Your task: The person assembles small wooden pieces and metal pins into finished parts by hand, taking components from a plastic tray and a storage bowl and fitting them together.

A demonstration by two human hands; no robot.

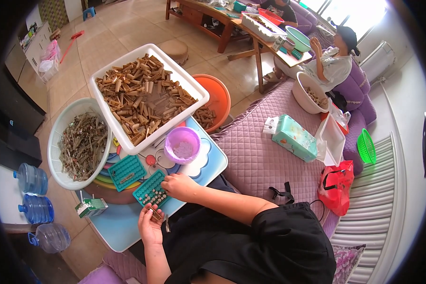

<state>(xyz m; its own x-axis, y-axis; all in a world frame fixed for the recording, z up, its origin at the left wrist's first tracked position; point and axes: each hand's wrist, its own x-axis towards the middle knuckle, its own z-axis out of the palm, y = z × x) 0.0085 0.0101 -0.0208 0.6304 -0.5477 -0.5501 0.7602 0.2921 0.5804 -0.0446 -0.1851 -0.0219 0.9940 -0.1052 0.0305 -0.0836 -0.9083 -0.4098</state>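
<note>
My left hand [150, 229] is closed around a small brown rolled piece [155, 214], palm turned up, at the near edge of a teal tray [146, 193]. Rows of small pale round pieces sit in that tray's pockets. My right hand [181, 187] reaches over the tray's right side with its fingers bent together; what they pinch is too small to make out. A second teal tray [127, 172] lies just beyond, with a brown piece on it. A purple bowl [182, 145] holding something whitish stands farther right.
A white tub [198, 100] full of brown rolled pieces rests on the table's far side. Left of it is a pale basket [53, 142] of greyish-brown scraps; a green carton [92, 207] stands nearby. An orange bucket [220, 94] is behind. Two people sit at another table.
</note>
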